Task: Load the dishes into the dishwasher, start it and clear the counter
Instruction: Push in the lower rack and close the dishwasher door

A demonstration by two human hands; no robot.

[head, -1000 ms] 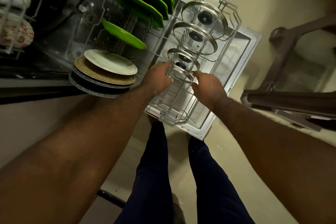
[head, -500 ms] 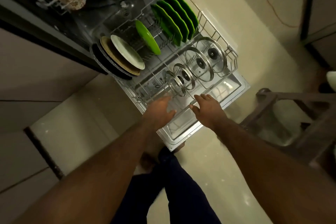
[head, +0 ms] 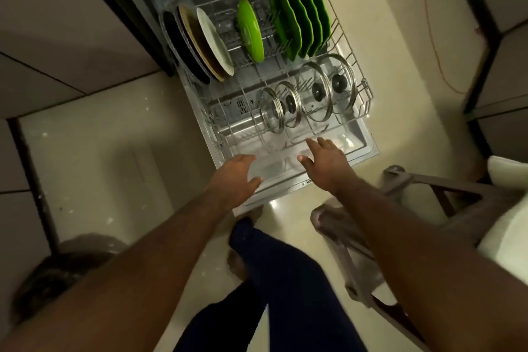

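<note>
Our left hand [head: 237,177] and right hand [head: 323,164] hover open (both empty) by the front edge of the rack [head: 225,111], near the glass lids [head: 315,91].

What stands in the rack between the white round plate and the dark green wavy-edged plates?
A single lime-green round plate, on edge in the grey wire rack, touching neither; head view.

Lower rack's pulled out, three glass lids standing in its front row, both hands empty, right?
Not three: the head view shows four glass lids standing in the front row. The lower rack is pulled out, and the left hand and right hand are empty.
</note>
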